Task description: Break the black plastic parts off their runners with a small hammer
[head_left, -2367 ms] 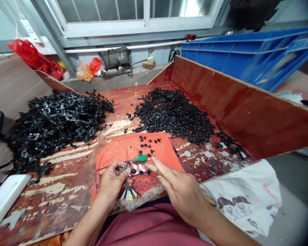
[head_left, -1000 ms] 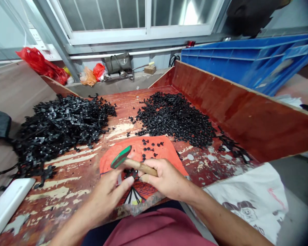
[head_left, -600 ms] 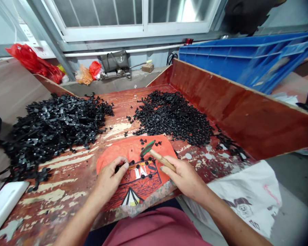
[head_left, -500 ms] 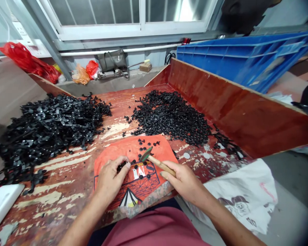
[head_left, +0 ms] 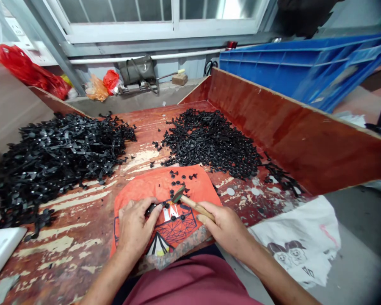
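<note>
My right hand [head_left: 224, 222] grips the pale wooden handle of a small hammer [head_left: 195, 205]. The hammer's dark greenish head hangs over the orange cloth [head_left: 130, 189], close to my left fingertips. Between the thumb and fingers of my left hand [head_left: 135, 224] is a small black plastic part [head_left: 150, 209], mostly covered by the fingers. Several small round black pieces [head_left: 173, 218] lie on the cloth around the hammer head. Whether the head touches any of them, I cannot tell.
A large heap of black jointed parts [head_left: 63, 148] fills the left of the worn red table. Smaller black pieces [head_left: 209, 142] are piled at the back right. A wooden side board [head_left: 292, 135] borders the right, with a blue crate [head_left: 273, 76] beyond it.
The hammer head has dropped slightly and shifted left toward my left fingertips, and its tilt has changed. My left hand keeps its pinch in nearly the same place. The view has shifted a little.
</note>
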A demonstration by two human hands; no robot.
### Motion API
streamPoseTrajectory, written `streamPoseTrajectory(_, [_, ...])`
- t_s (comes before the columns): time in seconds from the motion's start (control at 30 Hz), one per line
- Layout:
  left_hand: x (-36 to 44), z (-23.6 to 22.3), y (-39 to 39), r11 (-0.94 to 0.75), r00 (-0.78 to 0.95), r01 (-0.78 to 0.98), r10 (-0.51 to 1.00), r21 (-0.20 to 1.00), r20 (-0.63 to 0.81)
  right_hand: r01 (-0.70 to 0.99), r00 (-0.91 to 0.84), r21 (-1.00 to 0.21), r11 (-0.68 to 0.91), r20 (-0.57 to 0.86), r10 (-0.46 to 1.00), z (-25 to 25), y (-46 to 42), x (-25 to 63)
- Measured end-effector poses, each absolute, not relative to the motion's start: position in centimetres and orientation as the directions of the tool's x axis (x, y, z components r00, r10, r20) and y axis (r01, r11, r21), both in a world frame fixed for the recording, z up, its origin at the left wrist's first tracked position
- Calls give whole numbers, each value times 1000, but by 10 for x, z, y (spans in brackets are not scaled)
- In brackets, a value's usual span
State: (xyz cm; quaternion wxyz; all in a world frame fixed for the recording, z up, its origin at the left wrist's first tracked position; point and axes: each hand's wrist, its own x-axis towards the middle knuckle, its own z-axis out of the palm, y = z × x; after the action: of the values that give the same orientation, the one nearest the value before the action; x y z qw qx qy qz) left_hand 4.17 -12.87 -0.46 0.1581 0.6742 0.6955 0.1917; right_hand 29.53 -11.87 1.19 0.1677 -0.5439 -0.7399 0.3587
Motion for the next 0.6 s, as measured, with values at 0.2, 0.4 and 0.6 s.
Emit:
streamPoseTrajectory(0.2, [38,-4,-130,13,-43,871,998,491,49,717,-328,-675,177,-101,939,12,-114,282])
streamPoseTrajectory(0.4, [-5,-8,-141,221,-308,657,951,721,-10,811,-454,-441,385,-58,889,24,-93,230])
streamPoseTrajectory(0.6, [-44,1,-171,323,-456,407,882,854,-117,831,-506,-332,447,-115,855,26,-78,197])
